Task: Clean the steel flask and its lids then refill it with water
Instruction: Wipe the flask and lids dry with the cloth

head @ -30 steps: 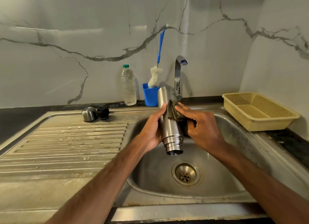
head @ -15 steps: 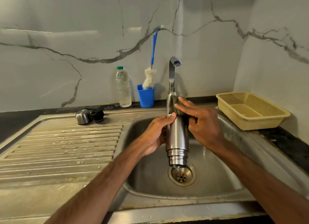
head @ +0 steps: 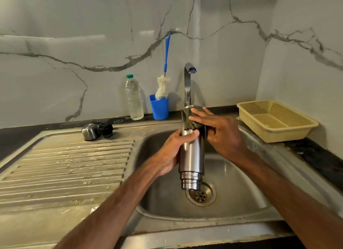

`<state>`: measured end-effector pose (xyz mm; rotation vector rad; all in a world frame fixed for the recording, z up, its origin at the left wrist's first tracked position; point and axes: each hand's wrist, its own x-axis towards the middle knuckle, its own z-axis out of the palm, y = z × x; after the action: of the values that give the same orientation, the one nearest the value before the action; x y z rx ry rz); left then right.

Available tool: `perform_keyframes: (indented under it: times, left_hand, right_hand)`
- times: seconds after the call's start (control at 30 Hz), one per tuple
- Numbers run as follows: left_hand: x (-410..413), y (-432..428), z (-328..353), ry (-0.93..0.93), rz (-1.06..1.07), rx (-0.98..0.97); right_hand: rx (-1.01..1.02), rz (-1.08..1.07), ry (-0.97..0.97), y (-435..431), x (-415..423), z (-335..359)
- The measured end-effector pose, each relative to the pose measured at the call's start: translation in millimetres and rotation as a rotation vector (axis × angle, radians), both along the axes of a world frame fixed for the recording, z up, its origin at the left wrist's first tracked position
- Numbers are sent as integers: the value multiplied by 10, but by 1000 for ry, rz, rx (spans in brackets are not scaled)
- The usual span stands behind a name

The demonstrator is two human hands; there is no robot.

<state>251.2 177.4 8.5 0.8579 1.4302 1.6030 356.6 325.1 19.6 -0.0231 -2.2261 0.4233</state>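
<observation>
A steel flask (head: 192, 156) hangs upside down over the sink basin (head: 241, 183), its threaded mouth just above the drain (head: 201, 195). My left hand (head: 172, 152) grips the flask's body from the left, thumb across its front. My right hand (head: 219, 131) presses a dark green scrub pad (head: 187, 121) against the flask's base end, fingers wrapped over the pad. On the drainboard at the back lie a steel cup lid (head: 90, 131) and a black inner lid (head: 106, 130), side by side.
The tap (head: 188, 81) stands behind the flask with no water running. A clear plastic bottle (head: 134, 98) and a blue cup (head: 159, 107) holding a bottle brush (head: 163, 87) stand by the wall. A yellow basket (head: 274, 120) sits at the right.
The flask has swung from a tilt to nearly upright and now hangs over the drain. My right hand has slid the pad up to the flask's base end.
</observation>
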Motion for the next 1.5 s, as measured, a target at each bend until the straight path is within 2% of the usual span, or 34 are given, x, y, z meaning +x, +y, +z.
perform_keyframes:
  times: [0.27, 0.47, 0.53, 0.63, 0.73, 0.83, 0.93, 1.03, 1.3, 1.5]
  left_hand:
    - [27, 16, -22, -8, -19, -28]
    - [-20, -59, 23, -106, 24, 37]
    - [-85, -78, 29, -133, 56, 72]
    - [-116, -76, 9, -109, 45, 61]
    - [-41, -50, 10, -75, -2, 14]
    - [-42, 7, -24, -22, -14, 16]
    - [-104, 3, -29, -39, 45, 35]
    - [-227, -70, -2, -83, 150, 81]
    - [-557, -209, 93, -216, 415, 176]
    - [-544, -150, 102, -295, 440, 199]
  right_hand:
    - [-216, -119, 86, 119, 101, 64]
    - [-98, -41, 17, -154, 70, -31]
    - [-58, 7, 32, -205, 64, -41]
    - [-34, -33, 72, -138, 61, -1]
    - [-111, -119, 99, 1, 100, 50]
    - [-258, -99, 123, 57, 120, 35]
    - [-409, -4, 77, -28, 112, -28]
    - [-477, 128, -25, -154, 101, -87]
    - [-341, 329, -206, -379, 156, -106]
    - [-365, 231, -66, -343, 123, -129]
